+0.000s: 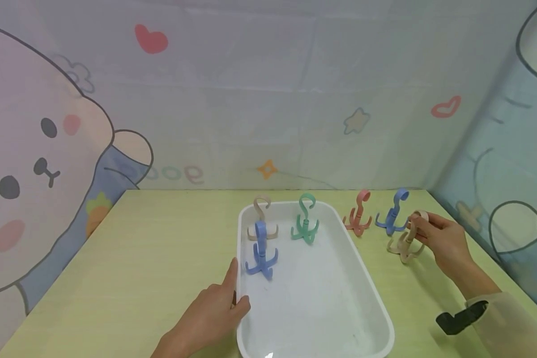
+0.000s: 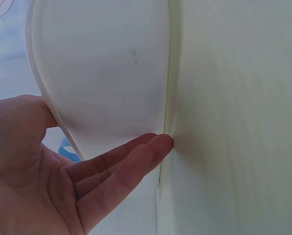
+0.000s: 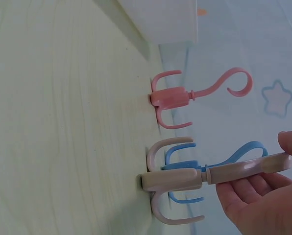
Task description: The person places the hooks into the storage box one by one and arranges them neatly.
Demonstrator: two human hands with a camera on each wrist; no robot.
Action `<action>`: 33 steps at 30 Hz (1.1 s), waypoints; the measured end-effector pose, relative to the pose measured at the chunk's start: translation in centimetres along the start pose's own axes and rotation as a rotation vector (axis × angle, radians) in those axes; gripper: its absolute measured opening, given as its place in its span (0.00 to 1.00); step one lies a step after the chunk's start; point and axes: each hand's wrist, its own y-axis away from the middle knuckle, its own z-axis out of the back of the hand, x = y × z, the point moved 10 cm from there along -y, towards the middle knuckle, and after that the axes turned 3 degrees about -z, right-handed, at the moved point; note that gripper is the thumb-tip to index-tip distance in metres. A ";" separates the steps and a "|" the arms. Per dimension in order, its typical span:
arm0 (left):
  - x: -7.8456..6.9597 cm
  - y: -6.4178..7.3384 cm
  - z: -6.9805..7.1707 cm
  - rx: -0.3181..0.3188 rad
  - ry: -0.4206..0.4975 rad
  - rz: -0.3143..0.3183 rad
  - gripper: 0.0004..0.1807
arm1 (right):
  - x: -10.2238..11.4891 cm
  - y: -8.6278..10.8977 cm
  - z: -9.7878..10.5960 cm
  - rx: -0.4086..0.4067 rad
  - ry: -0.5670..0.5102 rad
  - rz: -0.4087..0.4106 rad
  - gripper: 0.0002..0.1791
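Observation:
My right hand (image 1: pixel 445 243) pinches the curled top of a beige four-pronged hanging hook (image 1: pixel 404 247) between thumb and fingers. In the right wrist view the beige hook (image 3: pixel 173 179) stands upright, its base right at the table surface. Just behind it is a blue hook (image 1: pixel 391 214), with a red hook (image 1: pixel 358 216) to its left. At the left side of a white tray (image 1: pixel 313 308), my left hand (image 1: pixel 210 308) grips the wall, thumb over the rim and fingers along the outside. Inside the tray stand a beige hook (image 1: pixel 261 214), a green hook (image 1: pixel 305 228) and a blue hook (image 1: pixel 261 256).
The pale wood-grain table (image 1: pixel 138 268) carries the tray near its middle. A printed cloth (image 1: pixel 250 99) with a bear, hearts and stars hangs at the back and sides. A black strap (image 1: pixel 461 318) is at the right sleeve.

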 end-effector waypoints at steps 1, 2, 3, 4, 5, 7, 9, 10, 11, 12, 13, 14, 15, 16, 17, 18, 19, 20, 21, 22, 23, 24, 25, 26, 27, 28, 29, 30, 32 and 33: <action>0.0 0.0 0.0 -0.001 0.001 -0.001 0.46 | 0.1 0.1 -0.1 0.016 -0.013 0.007 0.07; 0.0 0.0 0.0 -0.001 0.003 -0.003 0.46 | 0.1 0.1 -0.2 0.033 -0.027 0.014 0.05; -0.1 0.0 0.0 -0.001 0.003 -0.005 0.46 | 0.1 0.2 -0.3 0.049 -0.035 0.019 0.06; -0.1 0.0 0.0 -0.001 0.004 -0.006 0.46 | 0.2 0.3 -0.4 0.064 -0.040 0.023 0.08; -0.1 0.0 0.0 0.000 0.004 -0.007 0.46 | 0.2 0.3 -0.4 0.075 -0.044 0.025 0.08; -0.1 0.0 0.0 0.001 0.004 -0.009 0.46 | 0.1 0.4 -0.5 0.092 -0.046 0.027 0.08; -0.1 0.0 0.0 0.002 0.004 -0.009 0.46 | 0.0 0.4 -0.6 0.105 -0.049 0.023 0.08; -0.1 0.0 0.0 0.002 0.004 -0.008 0.46 | 0.0 0.4 -0.7 0.112 -0.051 0.022 0.08; -0.1 0.0 0.0 0.002 0.002 -0.007 0.46 | 0.0 0.4 -0.7 0.118 -0.055 0.022 0.08; -0.1 0.0 0.0 0.002 0.000 -0.006 0.46 | 0.0 0.4 -0.8 0.124 -0.057 0.023 0.08; -0.1 0.0 0.0 0.001 -0.001 -0.005 0.46 | 0.0 0.4 -0.8 0.130 -0.059 0.025 0.08; -0.1 0.0 0.0 0.000 -0.004 -0.005 0.46 | 0.1 0.4 -0.9 0.136 -0.064 0.028 0.08; -0.1 0.0 0.0 -0.001 -0.006 -0.005 0.46 | 0.1 0.5 -0.9 0.142 -0.067 0.030 0.08; -0.1 0.0 0.0 -0.002 -0.007 -0.004 0.46 | 0.2 0.5 -0.9 0.147 -0.068 0.034 0.08; -0.1 0.0 0.1 -0.002 -0.006 -0.004 0.46 | 0.2 0.5 -1.0 0.152 -0.070 0.035 0.08; -0.1 0.0 0.1 -0.004 -0.006 -0.005 0.46 | 0.3 0.5 -1.1 0.157 -0.073 0.036 0.09; -0.1 0.0 0.1 -0.004 -0.006 -0.006 0.46 | 0.3 0.6 -1.1 0.161 -0.075 0.034 0.09; -0.1 0.1 0.1 -0.005 -0.007 -0.008 0.46 | 0.4 0.6 -1.2 0.165 -0.074 0.033 0.09; -0.1 0.1 0.1 -0.006 -0.007 -0.009 0.46 | 0.4 0.6 -1.3 0.169 -0.071 0.032 0.09; -0.1 0.1 0.1 -0.007 -0.007 -0.009 0.46 | 0.5 0.7 -1.4 0.171 -0.067 0.030 0.09; -0.1 0.1 0.1 -0.008 -0.007 -0.011 0.46 | 0.6 0.7 -1.5 0.174 -0.065 0.029 0.09; -0.1 0.1 0.1 -0.008 -0.009 -0.011 0.45 | 0.7 0.8 -1.6 0.177 -0.060 0.028 0.09; -0.1 0.1 0.1 -0.008 -0.008 -0.011 0.45 | 0.7 0.8 -1.6 0.180 -0.058 0.027 0.10; -0.2 0.1 0.1 -0.008 -0.007 -0.011 0.45 | 0.9 0.9 -1.7 0.184 -0.057 0.028 0.10; -0.2 0.1 0.1 -0.007 -0.007 -0.011 0.45 | 1.0 0.9 -1.8 0.188 -0.055 0.028 0.10; -0.2 0.1 0.1 -0.006 -0.005 -0.010 0.45 | 1.0 1.0 -1.9 0.192 -0.055 0.028 0.10; -0.2 0.1 0.1 -0.006 -0.002 -0.010 0.45 | 1.1 1.0 -1.9 0.197 -0.057 0.029 0.11; -0.2 0.1 0.1 -0.005 0.000 -0.010 0.45 | 1.2 1.1 -2.0 0.201 -0.061 0.028 0.11; -0.1 0.1 0.1 -0.005 0.004 -0.009 0.45 | 1.2 1.2 -2.1 0.209 -0.070 0.028 0.11; -0.1 0.1 0.1 -0.005 0.006 -0.009 0.46 | 1.3 1.2 -2.2 0.213 -0.074 0.027 0.11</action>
